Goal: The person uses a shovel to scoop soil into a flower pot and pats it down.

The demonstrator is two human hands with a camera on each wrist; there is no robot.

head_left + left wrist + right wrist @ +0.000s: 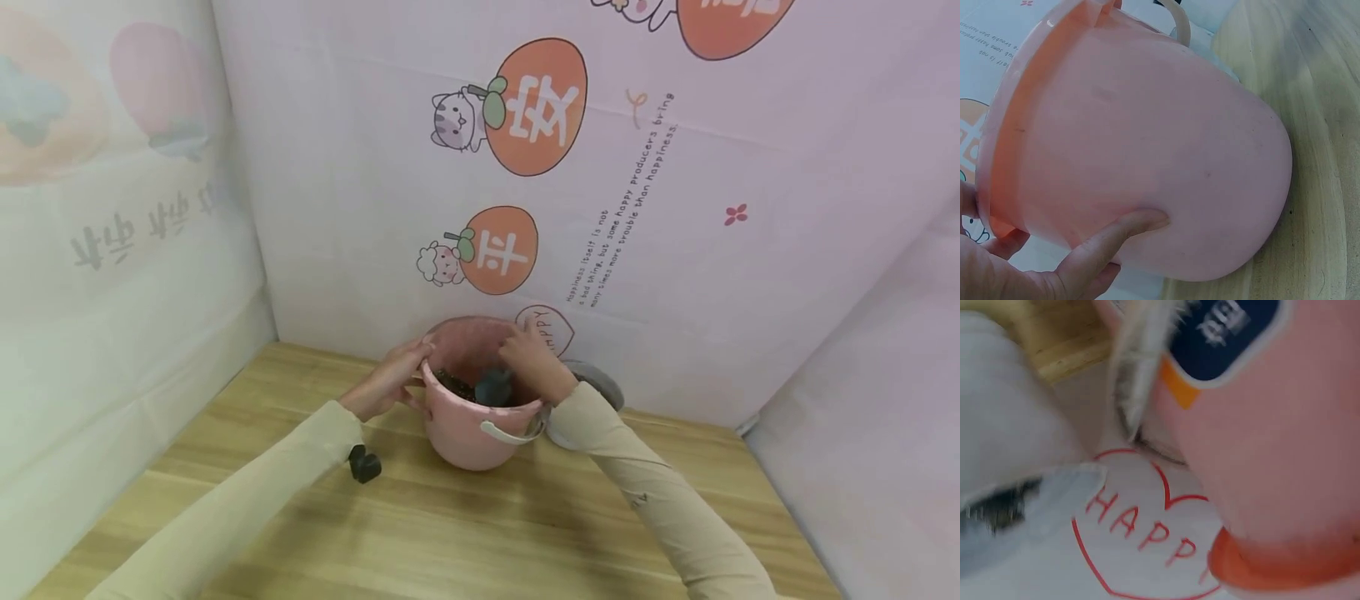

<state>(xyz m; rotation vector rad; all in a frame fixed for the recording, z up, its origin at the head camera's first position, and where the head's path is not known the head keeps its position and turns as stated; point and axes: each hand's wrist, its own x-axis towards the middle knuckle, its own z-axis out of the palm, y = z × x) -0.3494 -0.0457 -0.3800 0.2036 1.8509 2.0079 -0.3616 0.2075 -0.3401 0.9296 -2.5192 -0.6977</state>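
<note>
A cream left sleeve (251, 500) ends just behind the bare left hand (388, 382) — the matching right sleeve (660, 492) bears a small dark mark (640, 500) behind the right hand (538, 363).

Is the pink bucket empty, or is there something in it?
Not empty: the head view shows dark material inside the pink bucket, below its rim. How deep, I cannot tell.
</note>
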